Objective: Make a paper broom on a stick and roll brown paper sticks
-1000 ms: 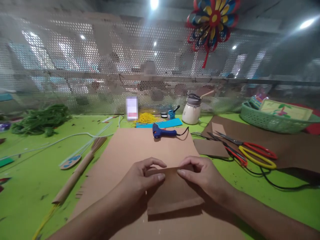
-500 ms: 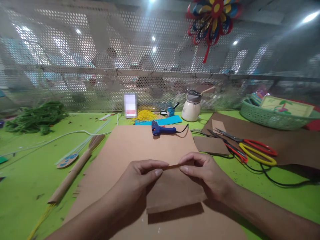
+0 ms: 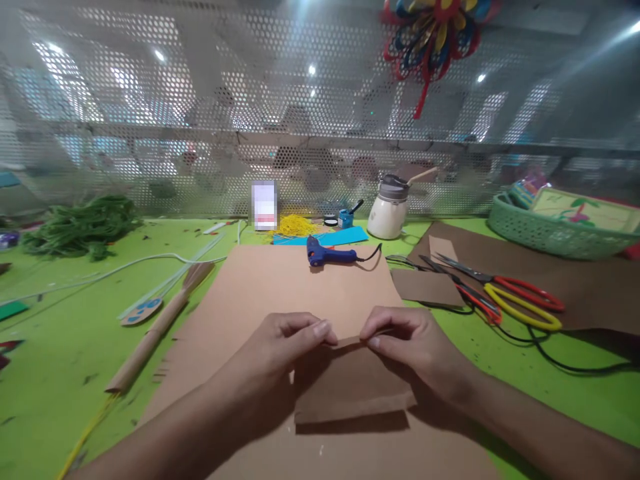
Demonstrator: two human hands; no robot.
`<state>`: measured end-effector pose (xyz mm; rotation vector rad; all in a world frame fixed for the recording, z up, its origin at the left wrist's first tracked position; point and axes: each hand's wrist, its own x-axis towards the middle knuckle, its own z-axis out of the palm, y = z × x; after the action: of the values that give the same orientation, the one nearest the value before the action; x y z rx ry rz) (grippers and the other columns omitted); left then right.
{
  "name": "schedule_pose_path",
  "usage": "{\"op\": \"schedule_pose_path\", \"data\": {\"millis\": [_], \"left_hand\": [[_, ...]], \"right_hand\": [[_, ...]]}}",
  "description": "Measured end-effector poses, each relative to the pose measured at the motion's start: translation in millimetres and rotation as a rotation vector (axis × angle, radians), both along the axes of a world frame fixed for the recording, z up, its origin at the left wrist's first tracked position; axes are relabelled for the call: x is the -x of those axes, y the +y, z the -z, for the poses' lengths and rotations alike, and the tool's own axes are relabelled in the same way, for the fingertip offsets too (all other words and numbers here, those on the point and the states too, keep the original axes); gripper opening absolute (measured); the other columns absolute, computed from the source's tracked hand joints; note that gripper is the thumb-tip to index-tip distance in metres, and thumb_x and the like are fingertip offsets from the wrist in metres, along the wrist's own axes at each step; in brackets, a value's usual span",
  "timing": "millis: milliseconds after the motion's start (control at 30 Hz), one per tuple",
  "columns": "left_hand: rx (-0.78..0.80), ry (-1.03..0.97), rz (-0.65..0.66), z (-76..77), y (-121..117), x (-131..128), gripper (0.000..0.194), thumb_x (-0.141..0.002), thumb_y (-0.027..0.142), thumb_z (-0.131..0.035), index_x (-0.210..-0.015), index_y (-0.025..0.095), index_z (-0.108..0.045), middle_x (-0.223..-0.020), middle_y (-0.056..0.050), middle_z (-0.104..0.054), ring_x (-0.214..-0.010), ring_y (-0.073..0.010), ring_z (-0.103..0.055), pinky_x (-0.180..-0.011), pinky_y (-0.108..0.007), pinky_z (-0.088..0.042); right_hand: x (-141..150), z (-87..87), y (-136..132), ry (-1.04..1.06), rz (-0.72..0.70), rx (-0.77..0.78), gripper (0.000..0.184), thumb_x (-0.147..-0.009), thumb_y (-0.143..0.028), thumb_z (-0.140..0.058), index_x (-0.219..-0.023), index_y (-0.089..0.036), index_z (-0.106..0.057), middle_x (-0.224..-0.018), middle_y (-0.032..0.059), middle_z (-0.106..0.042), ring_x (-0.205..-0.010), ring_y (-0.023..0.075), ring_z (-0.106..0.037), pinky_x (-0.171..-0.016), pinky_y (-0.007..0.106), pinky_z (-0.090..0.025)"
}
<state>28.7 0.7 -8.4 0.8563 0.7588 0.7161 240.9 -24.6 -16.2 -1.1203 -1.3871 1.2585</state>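
Observation:
A small piece of brown paper is held a little above a large tan sheet, its near edge casting a shadow. My left hand pinches the paper's far edge, thumb on top. On the same edge, to the right, my right hand pinches with thumb and fingers. A narrow strip along that edge looks folded between the two hands. Beyond them, a blue glue gun lies on its side on the tan sheet.
Scissors with red and yellow handles lie at right, beside a brown card and black cable. Left of the sheet rests a rolled paper tube. At the back stand a white jar, a green basket and green string.
My left thumb and fingers have shifted along the paper's far edge and closed tighter. My right fingers have curled in slightly. The camera view has shifted a little.

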Motion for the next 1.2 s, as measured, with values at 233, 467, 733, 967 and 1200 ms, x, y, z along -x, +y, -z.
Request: {"op": "schedule_pose_path", "data": {"millis": [233, 467, 733, 967, 1200], "left_hand": [[-0.057, 0.086, 0.044, 3.3, 0, -6, 0.028, -0.066, 0.031, -0.084, -0.081, 0.016, -0.067, -0.058, 0.001, -0.061, -0.052, -0.0107, -0.053, -0.053, -0.022, -0.035], [0.044, 0.13, 0.073, 3.8, 1, -2, 0.029, -0.06, 0.031, -0.086, -0.079, 0.013, -0.071, -0.066, -0.005, -0.068, -0.06, -0.0161, -0.061, -0.059, -0.026, -0.041], [-0.008, 0.152, 0.059, 10.8, 0, -6, 0.029, -0.059, 0.032, -0.086, -0.068, 0.017, -0.064, -0.054, 0.002, -0.06, -0.051, -0.0117, -0.053, -0.053, -0.023, -0.033], [0.06, 0.005, 0.175, -1.8, -6, -5, 0.03, -0.07, 0.037, -0.08, -0.088, 0.014, -0.073, -0.073, -0.007, -0.069, -0.071, -0.0196, -0.062, -0.069, -0.029, -0.043], [0.035, 0.063, 0.295, -5.4, -13, -6, 0.033, -0.083, 0.043, -0.066, -0.081, 0.011, -0.074, -0.078, -0.01, -0.069, -0.07, -0.0193, -0.059, -0.066, -0.029, -0.041]], "right_hand": [[3, -1.5, -1, -0.15, -0.009, -0.145, 0.008, -0.075, -0.02, -0.067, -0.074, -0.02, -0.075, -0.068, 0.0023, -0.065, -0.064, 0.0146, -0.054, -0.06, 0.027, -0.039], [1, -1.0, -1, -0.106, -0.059, -0.087, 0.006, -0.075, -0.022, -0.069, -0.073, -0.019, -0.074, -0.069, 0.0014, -0.063, -0.065, 0.0139, -0.051, -0.059, 0.027, -0.035], [2, -1.7, -1, -0.105, -0.083, -0.025, 0.009, -0.077, -0.025, -0.067, -0.076, -0.018, -0.072, -0.07, 0.0009, -0.061, -0.066, 0.014, -0.048, -0.061, 0.027, -0.034], [2, -3.6, -2, -0.087, -0.102, -0.057, 0.009, -0.08, -0.026, -0.067, -0.076, -0.019, -0.071, -0.071, 0.0004, -0.062, -0.068, 0.0144, -0.052, -0.064, 0.026, -0.038], [2, -2.6, -5, -0.072, -0.131, -0.059, 0.009, -0.082, -0.025, -0.066, -0.077, -0.018, -0.068, -0.072, 0.0006, -0.061, -0.07, 0.0142, -0.053, -0.065, 0.026, -0.039]]}}
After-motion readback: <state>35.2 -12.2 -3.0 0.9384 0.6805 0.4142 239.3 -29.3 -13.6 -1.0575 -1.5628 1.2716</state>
